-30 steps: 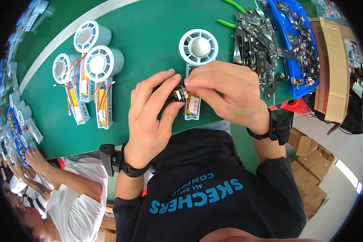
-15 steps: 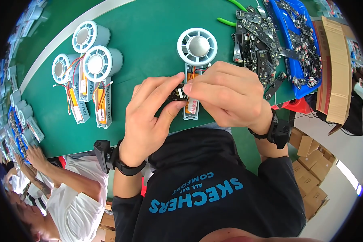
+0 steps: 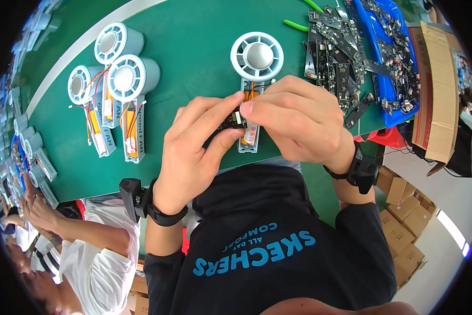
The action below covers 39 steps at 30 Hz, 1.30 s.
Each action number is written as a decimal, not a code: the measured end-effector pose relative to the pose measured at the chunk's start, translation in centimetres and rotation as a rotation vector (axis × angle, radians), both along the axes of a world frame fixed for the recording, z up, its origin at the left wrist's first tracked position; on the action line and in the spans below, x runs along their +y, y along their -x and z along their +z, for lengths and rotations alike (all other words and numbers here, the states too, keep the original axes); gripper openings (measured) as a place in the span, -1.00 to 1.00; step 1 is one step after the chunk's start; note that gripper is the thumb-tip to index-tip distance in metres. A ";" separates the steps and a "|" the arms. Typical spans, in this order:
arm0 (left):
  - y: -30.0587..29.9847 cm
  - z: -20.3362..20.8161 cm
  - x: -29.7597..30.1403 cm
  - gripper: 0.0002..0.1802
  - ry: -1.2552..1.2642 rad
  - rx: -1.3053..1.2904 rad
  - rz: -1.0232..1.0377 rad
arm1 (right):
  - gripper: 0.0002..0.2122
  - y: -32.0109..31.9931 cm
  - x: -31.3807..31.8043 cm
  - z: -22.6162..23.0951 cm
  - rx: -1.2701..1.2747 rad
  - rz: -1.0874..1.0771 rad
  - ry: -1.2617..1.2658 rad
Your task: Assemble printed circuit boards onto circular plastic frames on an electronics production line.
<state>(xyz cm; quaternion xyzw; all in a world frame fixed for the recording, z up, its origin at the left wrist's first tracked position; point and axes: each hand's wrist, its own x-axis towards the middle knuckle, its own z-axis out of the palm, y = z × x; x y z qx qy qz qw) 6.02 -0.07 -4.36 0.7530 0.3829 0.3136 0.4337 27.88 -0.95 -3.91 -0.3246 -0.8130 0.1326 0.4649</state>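
Note:
An opened white handheld fan [image 3: 256, 58] lies on the green table [image 3: 194, 58], round head away from me, its handle showing an orange battery and red wires. Both hands meet over that handle. My left hand [image 3: 194, 147] pinches a small dark circuit board [image 3: 230, 122] between thumb and fingers. My right hand [image 3: 293, 118] covers the handle's right side, its fingertips pressing on the same board. The lower end of the handle [image 3: 249, 143] pokes out below the fingers.
Three more opened fans [image 3: 123, 79] lie in a group at the left. Strips of dark circuit boards [image 3: 333, 58] and a blue tray [image 3: 388, 63] of them sit at the right, beside a cardboard box [image 3: 438, 89]. Green-handled pliers [image 3: 296, 23] lie behind. Another person [image 3: 73, 236] works at lower left.
My hands stay on the fan's handle; fingers shifted slightly around the small board. The fan has not moved.

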 end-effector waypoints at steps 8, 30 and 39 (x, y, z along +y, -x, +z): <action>-0.2 -0.3 -0.1 -0.44 -0.137 0.057 0.030 | -0.60 0.3 -0.3 0.2 -0.034 -0.072 -0.016; -0.6 -0.7 -1.0 -0.36 -0.504 0.283 0.024 | -0.69 0.9 -2.3 0.1 0.111 -0.164 0.200; -0.3 -0.6 -1.5 -0.43 -0.375 0.182 0.124 | -0.77 0.9 -1.7 0.1 0.020 -0.487 0.206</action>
